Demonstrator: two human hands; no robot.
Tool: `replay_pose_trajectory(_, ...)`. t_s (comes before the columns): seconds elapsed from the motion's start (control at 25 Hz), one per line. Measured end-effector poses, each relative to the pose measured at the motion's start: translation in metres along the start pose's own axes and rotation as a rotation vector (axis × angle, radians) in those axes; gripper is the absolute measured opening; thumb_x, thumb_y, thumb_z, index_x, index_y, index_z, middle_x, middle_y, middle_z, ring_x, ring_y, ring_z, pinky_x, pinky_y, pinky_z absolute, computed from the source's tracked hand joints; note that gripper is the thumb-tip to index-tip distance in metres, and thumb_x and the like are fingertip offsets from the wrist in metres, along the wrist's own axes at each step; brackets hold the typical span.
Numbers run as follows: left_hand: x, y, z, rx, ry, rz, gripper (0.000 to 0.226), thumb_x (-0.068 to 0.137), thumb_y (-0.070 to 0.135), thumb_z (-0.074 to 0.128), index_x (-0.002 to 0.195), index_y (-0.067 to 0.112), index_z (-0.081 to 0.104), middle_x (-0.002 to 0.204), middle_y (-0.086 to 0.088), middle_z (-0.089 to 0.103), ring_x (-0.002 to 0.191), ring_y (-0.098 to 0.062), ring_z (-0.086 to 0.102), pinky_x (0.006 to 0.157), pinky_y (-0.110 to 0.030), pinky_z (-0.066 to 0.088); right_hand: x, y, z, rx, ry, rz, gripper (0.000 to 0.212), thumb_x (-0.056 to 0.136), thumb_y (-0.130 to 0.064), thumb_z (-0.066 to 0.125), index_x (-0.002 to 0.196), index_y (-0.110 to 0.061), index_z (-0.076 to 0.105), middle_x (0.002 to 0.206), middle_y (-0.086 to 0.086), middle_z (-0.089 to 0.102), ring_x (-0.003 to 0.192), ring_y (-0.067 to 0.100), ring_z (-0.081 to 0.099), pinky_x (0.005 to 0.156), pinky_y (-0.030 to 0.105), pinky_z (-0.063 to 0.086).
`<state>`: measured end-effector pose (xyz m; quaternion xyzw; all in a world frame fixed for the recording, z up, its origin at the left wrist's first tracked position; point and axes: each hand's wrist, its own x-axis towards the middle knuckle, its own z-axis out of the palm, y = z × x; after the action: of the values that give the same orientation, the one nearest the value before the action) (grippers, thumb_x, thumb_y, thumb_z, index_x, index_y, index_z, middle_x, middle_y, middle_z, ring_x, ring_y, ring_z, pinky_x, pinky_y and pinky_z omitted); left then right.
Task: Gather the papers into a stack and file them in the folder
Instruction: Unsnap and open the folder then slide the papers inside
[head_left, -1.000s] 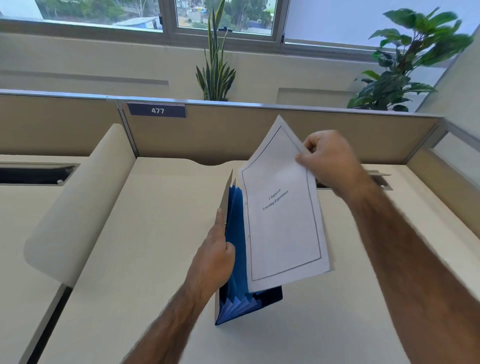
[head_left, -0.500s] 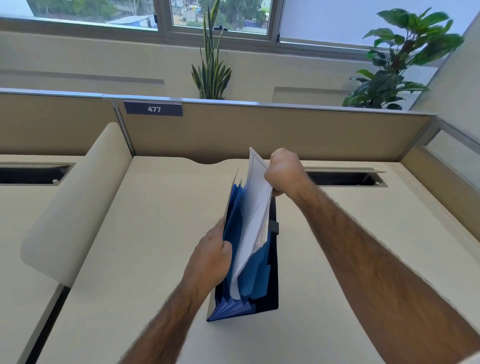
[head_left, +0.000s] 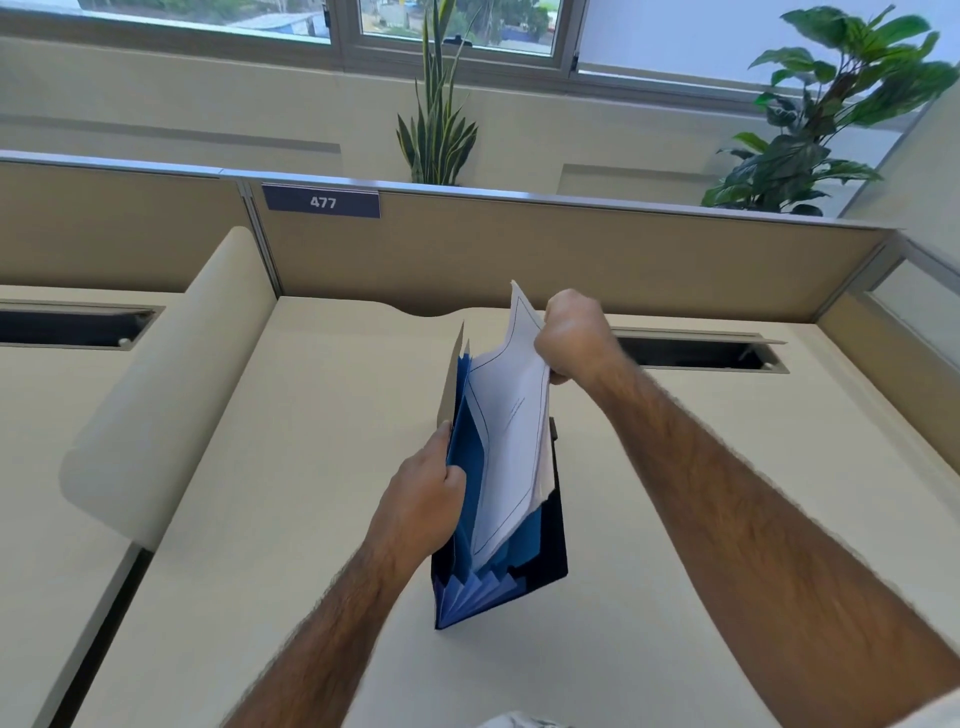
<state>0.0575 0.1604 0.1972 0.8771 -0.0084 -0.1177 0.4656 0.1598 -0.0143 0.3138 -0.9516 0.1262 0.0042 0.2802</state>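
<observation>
A blue accordion folder (head_left: 540, 551) stands upright on the cream desk (head_left: 291, 467), its pleated pockets fanned open toward me. My left hand (head_left: 423, 501) grips the folder's near left wall and holds the pockets apart. A stack of white papers (head_left: 514, 431) with a thin black border sits partly down inside one pocket, its upper half still sticking out and curling. My right hand (head_left: 571, 338) is closed on the papers' top right edge, above the folder.
A tan partition (head_left: 571, 249) with a "477" label (head_left: 322, 201) closes off the desk's back. A cable slot (head_left: 696, 353) lies behind my right hand. A curved cream divider (head_left: 166, 395) rises at the left. Plants (head_left: 815, 119) stand behind the partition.
My right hand swung the papers from flat-facing to edge-on and pushed them down into a folder pocket. The left hand kept hold of the folder.
</observation>
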Motion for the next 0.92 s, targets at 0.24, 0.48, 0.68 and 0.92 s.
replay_pose_trajectory(0.24, -0.002, -0.002, -0.002, 0.009, 0.019, 0.009, 0.062, 0.099, 0.019, 0.034, 0.158, 0.034, 0.025, 0.141, 0.004, 0.059, 0.094, -0.009, 0.065, 0.084, -0.039, 0.062, 0.005, -0.009, 0.001, -0.092, -0.001, -0.075, 0.021, 0.084, 0.012, 0.050, 0.078, -0.006, 0.057, 0.076, 0.011, 0.059, 0.060, 0.028, 0.066, 0.036, 0.028, 0.054)
replay_pose_trajectory(0.48, -0.005, -0.001, 0.002, -0.037, 0.009, 0.020, 0.066, 0.094, 0.019, 0.034, 0.156, 0.042, 0.026, 0.136, 0.007, 0.061, 0.092, -0.006, 0.065, 0.073, -0.030, 0.057, -0.014, -0.004, 0.049, -0.166, -0.007, -0.081, 0.025, 0.085, 0.009, 0.050, 0.071, -0.010, 0.043, 0.070, 0.004, 0.047, 0.068, 0.027, 0.059, 0.050, 0.034, 0.054)
replay_pose_trajectory(0.68, -0.006, -0.002, -0.001, -0.051, 0.023, -0.001, 0.068, 0.093, 0.017, 0.034, 0.157, 0.038, 0.028, 0.125, 0.007, 0.066, 0.091, -0.010, 0.067, 0.077, -0.036, 0.061, -0.015, 0.000, 0.079, -0.199, -0.063, -0.095, 0.014, 0.094, 0.006, 0.050, 0.096, -0.007, 0.057, 0.085, 0.008, 0.056, 0.075, 0.025, 0.058, 0.053, 0.030, 0.042)
replay_pose_trajectory(0.92, -0.006, -0.002, -0.002, -0.087, 0.041, -0.002, 0.067, 0.093, 0.013, 0.036, 0.156, 0.035, 0.032, 0.116, 0.004, 0.068, 0.079, -0.011, 0.067, 0.066, -0.031, 0.056, -0.016, 0.002, 0.079, -0.320, -0.109, -0.136, 0.020, 0.100, -0.009, 0.053, 0.081, -0.010, 0.047, 0.073, 0.004, 0.056, 0.067, 0.025, 0.061, 0.054, 0.029, 0.046)
